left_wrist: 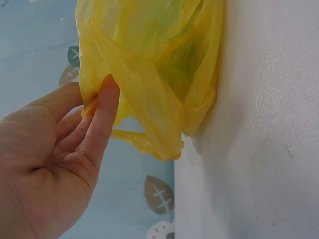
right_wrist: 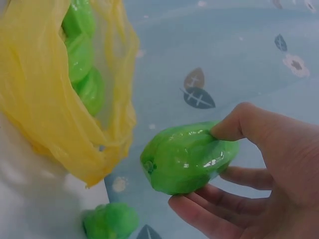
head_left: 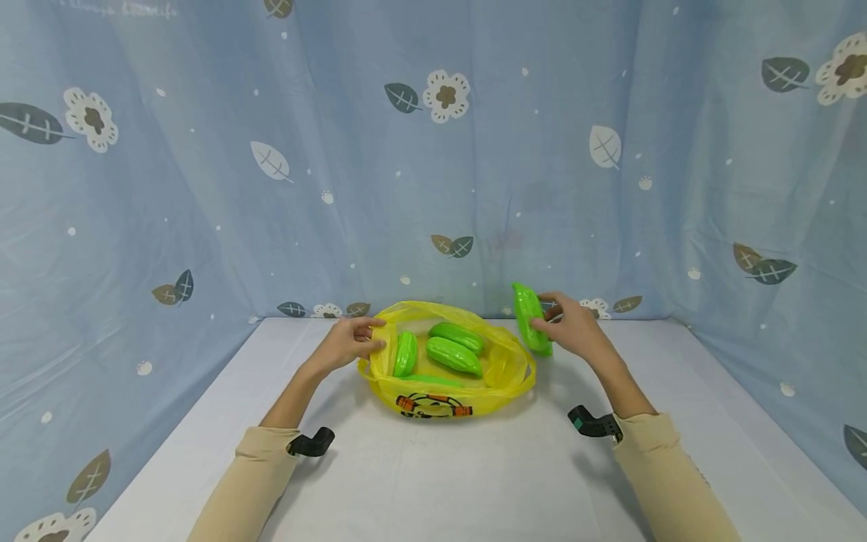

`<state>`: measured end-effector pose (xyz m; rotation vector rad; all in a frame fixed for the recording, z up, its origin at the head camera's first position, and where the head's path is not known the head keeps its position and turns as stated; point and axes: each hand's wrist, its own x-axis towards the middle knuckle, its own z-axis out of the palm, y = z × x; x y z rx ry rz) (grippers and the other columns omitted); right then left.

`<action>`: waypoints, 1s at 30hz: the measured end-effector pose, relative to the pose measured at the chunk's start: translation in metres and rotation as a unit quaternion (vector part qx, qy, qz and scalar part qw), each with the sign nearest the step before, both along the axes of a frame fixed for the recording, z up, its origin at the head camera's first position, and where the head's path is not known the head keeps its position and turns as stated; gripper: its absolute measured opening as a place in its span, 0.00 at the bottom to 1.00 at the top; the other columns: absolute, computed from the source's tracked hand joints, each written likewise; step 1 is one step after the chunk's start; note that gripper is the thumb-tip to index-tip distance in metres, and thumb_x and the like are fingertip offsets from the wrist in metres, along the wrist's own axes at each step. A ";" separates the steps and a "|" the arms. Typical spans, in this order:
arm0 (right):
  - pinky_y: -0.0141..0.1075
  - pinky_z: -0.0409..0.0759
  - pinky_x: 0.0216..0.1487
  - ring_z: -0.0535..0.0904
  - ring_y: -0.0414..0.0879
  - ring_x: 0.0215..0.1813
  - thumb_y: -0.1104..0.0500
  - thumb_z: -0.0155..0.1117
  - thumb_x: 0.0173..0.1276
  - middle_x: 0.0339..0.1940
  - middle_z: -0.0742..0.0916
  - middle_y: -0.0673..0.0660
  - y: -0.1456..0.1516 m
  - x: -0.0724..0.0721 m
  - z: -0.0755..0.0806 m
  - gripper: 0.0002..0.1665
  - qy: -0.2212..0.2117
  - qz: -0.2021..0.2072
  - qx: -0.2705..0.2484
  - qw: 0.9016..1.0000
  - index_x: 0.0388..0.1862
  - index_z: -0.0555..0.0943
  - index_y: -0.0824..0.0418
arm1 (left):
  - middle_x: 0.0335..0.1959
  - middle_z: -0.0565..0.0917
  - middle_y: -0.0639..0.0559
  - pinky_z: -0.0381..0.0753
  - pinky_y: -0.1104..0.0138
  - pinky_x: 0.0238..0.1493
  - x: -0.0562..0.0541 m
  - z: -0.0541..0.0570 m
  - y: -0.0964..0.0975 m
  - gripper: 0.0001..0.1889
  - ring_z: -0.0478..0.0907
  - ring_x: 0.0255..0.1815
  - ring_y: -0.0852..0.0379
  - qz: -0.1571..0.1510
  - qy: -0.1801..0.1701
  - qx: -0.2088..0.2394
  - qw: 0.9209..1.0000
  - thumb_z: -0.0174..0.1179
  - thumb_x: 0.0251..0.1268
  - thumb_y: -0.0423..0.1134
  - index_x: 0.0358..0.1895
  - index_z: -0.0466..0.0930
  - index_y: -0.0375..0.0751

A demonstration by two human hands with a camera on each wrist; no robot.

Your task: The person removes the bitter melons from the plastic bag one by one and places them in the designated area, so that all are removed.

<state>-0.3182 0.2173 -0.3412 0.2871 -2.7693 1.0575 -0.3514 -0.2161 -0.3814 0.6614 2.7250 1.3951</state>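
A yellow plastic bag [head_left: 504, 391] with a dark and orange print stands wide open on the table. Several glossy green, long, ridged fruits [head_left: 454, 356] lie inside it. At its left rim, my left hand [head_left: 351, 342] pinches the thin plastic between thumb and fingers, as the left wrist view also shows. To the right of the bag, my right hand [head_left: 572, 325] holds another green fruit [right_wrist: 187, 157] with a pointed tip, thumb on one side and fingertips on the other. In the right wrist view, a further green piece [right_wrist: 110, 220] sits on the table below the held one.
The white-covered table [head_left: 433, 482] ends at a blue curtain [head_left: 352, 188] printed with leaves and flowers, which also hangs at both sides. A black wrist device [head_left: 314, 442] is strapped on the left sleeve, and a similar one [head_left: 592, 424] on the right.
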 end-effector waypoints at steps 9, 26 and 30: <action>0.39 0.88 0.39 0.84 0.55 0.43 0.46 0.62 0.70 0.51 0.81 0.69 0.014 -0.007 -0.002 0.40 -0.012 -0.014 -0.017 1.000 0.74 0.64 0.64 | 0.48 0.83 0.36 0.89 0.57 0.37 -0.003 0.000 0.000 0.25 0.85 0.37 0.54 -0.007 -0.006 0.006 1.000 0.66 0.64 0.40 0.64 0.76 0.39; 0.42 0.89 0.40 0.83 0.60 0.47 0.46 0.60 0.71 0.53 0.79 0.72 0.035 -0.010 -0.007 0.41 -0.012 -0.045 -0.018 0.999 0.74 0.62 0.67 | 0.47 0.84 0.37 0.89 0.61 0.36 -0.002 -0.001 0.002 0.28 0.86 0.38 0.52 -0.008 -0.012 -0.008 1.000 0.68 0.63 0.41 0.65 0.74 0.39; 0.44 0.89 0.42 0.83 0.62 0.48 0.46 0.59 0.72 0.55 0.79 0.74 0.039 -0.011 -0.008 0.41 -0.019 -0.049 -0.020 0.998 0.74 0.61 0.68 | 0.47 0.84 0.36 0.89 0.62 0.36 -0.002 -0.001 0.001 0.28 0.86 0.40 0.53 -0.010 -0.005 -0.013 1.000 0.67 0.63 0.41 0.65 0.74 0.37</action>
